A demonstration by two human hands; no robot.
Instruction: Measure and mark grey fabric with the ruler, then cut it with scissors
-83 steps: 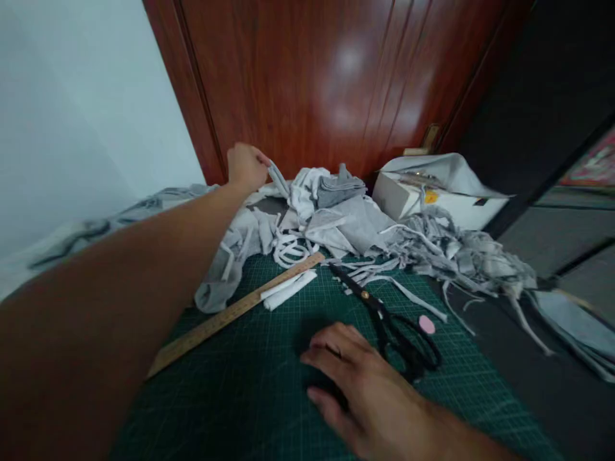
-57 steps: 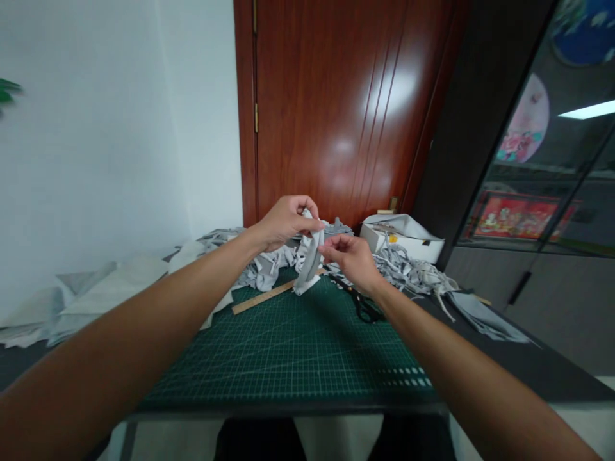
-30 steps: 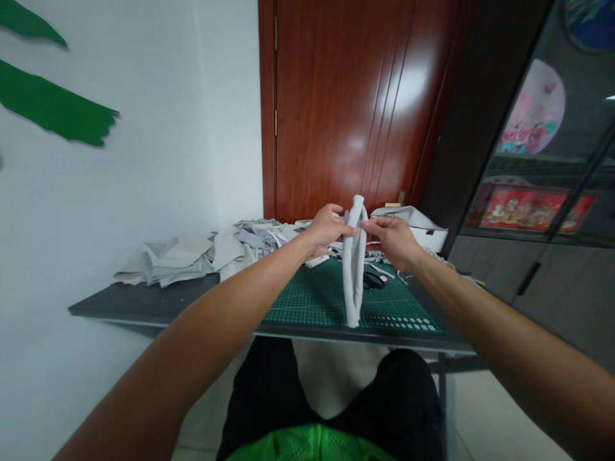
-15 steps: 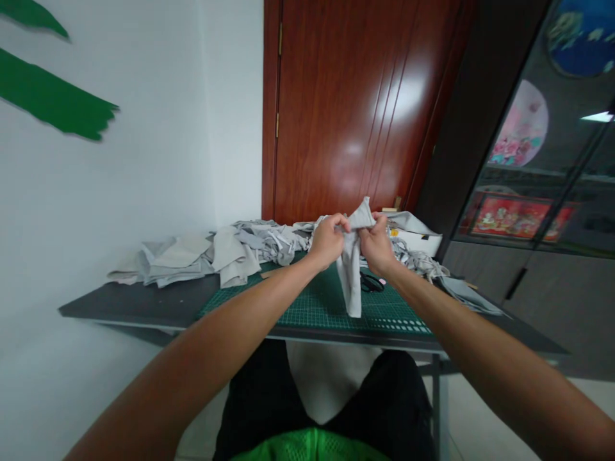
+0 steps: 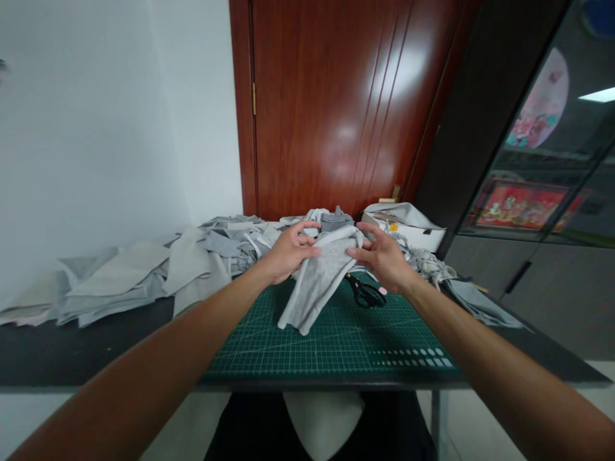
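Observation:
A light grey cloth piece is spread between my two hands over the green cutting mat, its narrow end hanging toward the lower left. My left hand pinches its upper left edge between thumb and fingers. On the other side, my right hand grips the upper right edge the same way. Black scissors lie on the mat just below my right hand, beside a small pink item.
Grey fabric pieces are heaped along the table's left and back. A white box with cloth on it stands at the back right, near tangled strips and flat grey pieces. Behind is a wooden door.
The cloth has been opened out wider and brought lower, its hanging end now further left. My hands have moved apart, and the view has come closer to the table.

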